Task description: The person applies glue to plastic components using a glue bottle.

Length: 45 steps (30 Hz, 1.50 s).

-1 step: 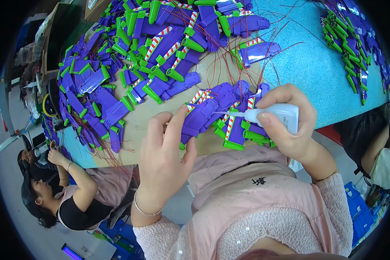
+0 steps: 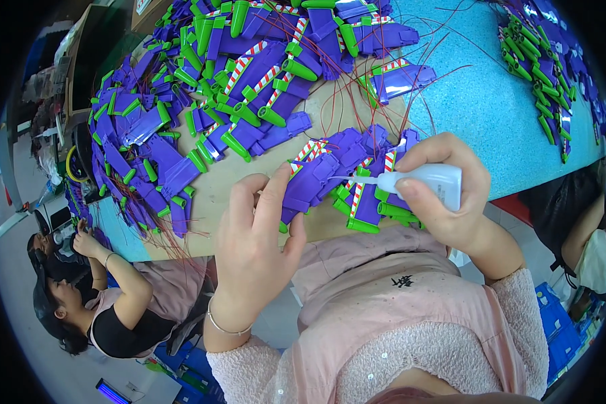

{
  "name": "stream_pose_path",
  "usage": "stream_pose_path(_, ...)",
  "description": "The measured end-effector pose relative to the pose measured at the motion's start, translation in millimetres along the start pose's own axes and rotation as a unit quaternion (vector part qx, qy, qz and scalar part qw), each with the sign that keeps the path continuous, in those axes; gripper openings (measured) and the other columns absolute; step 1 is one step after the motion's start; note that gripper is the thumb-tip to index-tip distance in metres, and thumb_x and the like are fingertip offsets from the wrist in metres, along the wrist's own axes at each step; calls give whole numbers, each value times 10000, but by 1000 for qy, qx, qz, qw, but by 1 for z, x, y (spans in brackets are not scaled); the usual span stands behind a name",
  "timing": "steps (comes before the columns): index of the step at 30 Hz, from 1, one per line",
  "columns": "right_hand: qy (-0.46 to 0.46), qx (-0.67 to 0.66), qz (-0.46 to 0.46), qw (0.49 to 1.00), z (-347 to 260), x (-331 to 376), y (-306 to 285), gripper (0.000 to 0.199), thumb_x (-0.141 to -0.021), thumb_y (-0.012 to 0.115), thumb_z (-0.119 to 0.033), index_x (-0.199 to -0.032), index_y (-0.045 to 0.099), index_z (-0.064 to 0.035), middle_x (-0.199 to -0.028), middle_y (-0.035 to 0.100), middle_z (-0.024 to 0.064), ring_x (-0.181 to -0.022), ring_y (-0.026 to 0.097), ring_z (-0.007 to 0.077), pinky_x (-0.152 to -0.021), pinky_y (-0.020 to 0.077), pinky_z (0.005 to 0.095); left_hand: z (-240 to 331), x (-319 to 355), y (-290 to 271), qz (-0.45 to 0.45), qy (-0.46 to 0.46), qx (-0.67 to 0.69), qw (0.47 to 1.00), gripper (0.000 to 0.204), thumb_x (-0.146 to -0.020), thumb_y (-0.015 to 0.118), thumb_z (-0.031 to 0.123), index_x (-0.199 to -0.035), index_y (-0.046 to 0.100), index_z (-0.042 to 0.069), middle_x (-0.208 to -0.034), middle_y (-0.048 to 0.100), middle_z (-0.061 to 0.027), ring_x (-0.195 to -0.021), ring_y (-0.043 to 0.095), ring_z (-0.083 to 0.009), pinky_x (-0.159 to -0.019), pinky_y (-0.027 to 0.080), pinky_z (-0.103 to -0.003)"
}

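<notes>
My right hand (image 2: pixel 444 195) grips a small white squeeze bottle (image 2: pixel 438 180) with a long thin nozzle, lying nearly level and pointing left. Its tip is over a purple plastic wing piece (image 2: pixel 308 183) with a green end and a red-and-white striped edge. The thumb and fingers of my left hand (image 2: pixel 259 229) are closed on the near left edge of that piece. Beside it, under the nozzle, lie more purple wing pieces (image 2: pixel 365 202) with green tubes and striped strips. Whether the tip touches the plastic, I cannot tell.
A big heap of purple and green wing pieces (image 2: pixel 249 67) with thin red wires covers the table's far left. Another pile (image 2: pixel 539 74) lies at the far right on the blue tabletop (image 2: pixel 464 101). At the left, a person (image 2: pixel 108 296) in a black cap sits at the table.
The bottle in my right hand has shifted very slightly to the left. My left hand and the wing piece stay where they were.
</notes>
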State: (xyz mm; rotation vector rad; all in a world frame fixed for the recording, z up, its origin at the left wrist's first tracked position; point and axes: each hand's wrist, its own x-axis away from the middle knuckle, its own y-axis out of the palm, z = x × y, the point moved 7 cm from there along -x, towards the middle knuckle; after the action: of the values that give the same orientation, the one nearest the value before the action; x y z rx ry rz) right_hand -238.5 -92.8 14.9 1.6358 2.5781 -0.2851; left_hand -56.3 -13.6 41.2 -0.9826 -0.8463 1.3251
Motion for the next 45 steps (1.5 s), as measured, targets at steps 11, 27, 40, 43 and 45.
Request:
stream_pose_path(11, -28, 18, 14, 999, -5, 1, -4, 188, -771, 759, -54, -916, 646, -10, -853, 657, 80, -720, 634, 141, -620, 486, 256, 4, 5, 0, 31, 17, -38, 999, 575, -667, 699, -17, -1227, 575, 10, -1007, 534, -115, -749, 541, -238, -651, 458, -346)
stream_pose_path(27, -16, -23, 118, 993, 8, 13, -48, 133, -853, 659, -63, -954, 597, -1, -901, 617, 51, -773, 560, 81, -673, 445, 219, 26, -9, 7, 11, 56, -6, 998, 470, -714, 723, 60, -1174, 623, 55, -1034, 567, -111, -811, 576, -266, -683, 468, -347)
stream_pose_path(40, 71, -237, 235, 940, 44, 44, -96, 241, -915, 617, -266, -946, 556, -35, -774, 515, -12, -623, 444, 29, -520, 353, 185, 63, -141, 55, -10, 201, -16, 979, 190, -741, 699, 52, -907, 617, 8, -882, 644, -149, -809, 589, -320, -732, 488, -393)
stream_pose_path(43, 67, -241, 251, 935, 51, 51, -107, 259, -923, 610, -290, -945, 541, -41, -701, 463, -25, -526, 360, 18, -449, 285, 188, 66, -150, 72, -6, 210, -155, 965, 356, -701, 732, 165, -942, 523, 9, -785, 590, -138, -797, 589, -311, -717, 501, -395)
stream_pose_path(45, 87, -230, 273, 930, 53, 54, -111, 260, -926, 604, -293, -941, 541, -41, -682, 450, -28, -506, 333, 18, -443, 274, 194, 69, -151, 76, -22, 192, -159, 968, 333, -708, 717, 170, -928, 523, 10, -792, 595, -143, -802, 593, -312, -710, 503, -400)
